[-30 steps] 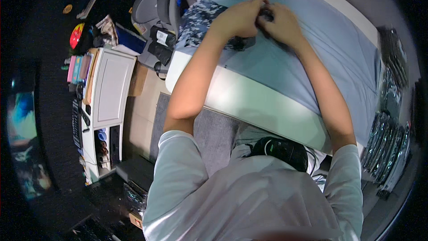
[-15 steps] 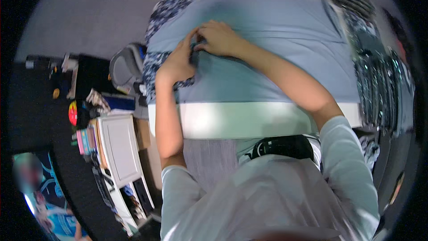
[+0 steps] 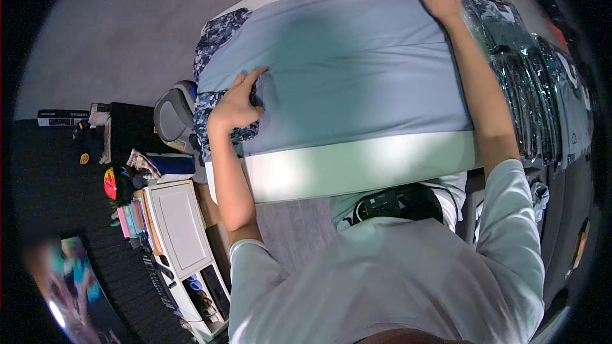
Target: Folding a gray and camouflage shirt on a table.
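A grey-blue shirt lies spread across a white table, with blue-and-white camouflage-patterned parts at its left end. My left hand rests on the lower camouflage part, fingers and thumb spread apart. At the far right corner of the shirt, my right hand has its fingers curled in on the cloth's edge. The fingertips there are partly hidden. A few shallow creases run across the mostly flat fabric.
Stacked clear-wrapped garments line the table's right side, with more packages behind. On the left stand a grey chair and a white cabinet. A lit screen shows at lower left.
My right hand has moved from beside the left hand to the shirt's far right corner. My left hand has shifted slightly left and down. The shirt's wrinkles look smoother.
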### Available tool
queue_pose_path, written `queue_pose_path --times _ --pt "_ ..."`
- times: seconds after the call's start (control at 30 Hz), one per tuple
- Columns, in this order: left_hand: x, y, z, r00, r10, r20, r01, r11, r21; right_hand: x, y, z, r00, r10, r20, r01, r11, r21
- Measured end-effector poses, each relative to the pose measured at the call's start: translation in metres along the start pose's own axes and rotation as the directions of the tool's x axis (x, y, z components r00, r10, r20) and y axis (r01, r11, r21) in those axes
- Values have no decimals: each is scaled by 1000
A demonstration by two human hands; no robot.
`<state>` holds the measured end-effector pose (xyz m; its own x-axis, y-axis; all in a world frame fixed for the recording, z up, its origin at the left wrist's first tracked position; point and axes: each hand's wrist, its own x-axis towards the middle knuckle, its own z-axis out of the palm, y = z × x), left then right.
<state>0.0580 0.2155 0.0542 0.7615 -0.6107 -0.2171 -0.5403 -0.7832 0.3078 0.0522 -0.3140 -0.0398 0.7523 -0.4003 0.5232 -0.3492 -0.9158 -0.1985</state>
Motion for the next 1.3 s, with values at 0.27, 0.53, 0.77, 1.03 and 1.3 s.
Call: queue_pose_path --times 0.27,0.53,0.77,1.03,1.3 --pt "3 -3 -2 996 -55 73 58 998 -32 -2 4 16 991 -129 -37 130 991 30" --pt "8 -32 -3 995 93 -29 -94 827 -554 2 -5 11 970 -170 -176 221 917 332" --pt "69 -114 -7 773 -145 -617 -244 830 -501 20 -16 2 985 -110 -130 140 957 254" --pt "199 -184 -79 696 -169 -698 246 969 11 72 -19 -23 897 -89 434 239 922 -305" --pt "290 -242 -60 822 -401 -404 496 852 164 63 -17 -61 881 -198 429 347 887 -304"
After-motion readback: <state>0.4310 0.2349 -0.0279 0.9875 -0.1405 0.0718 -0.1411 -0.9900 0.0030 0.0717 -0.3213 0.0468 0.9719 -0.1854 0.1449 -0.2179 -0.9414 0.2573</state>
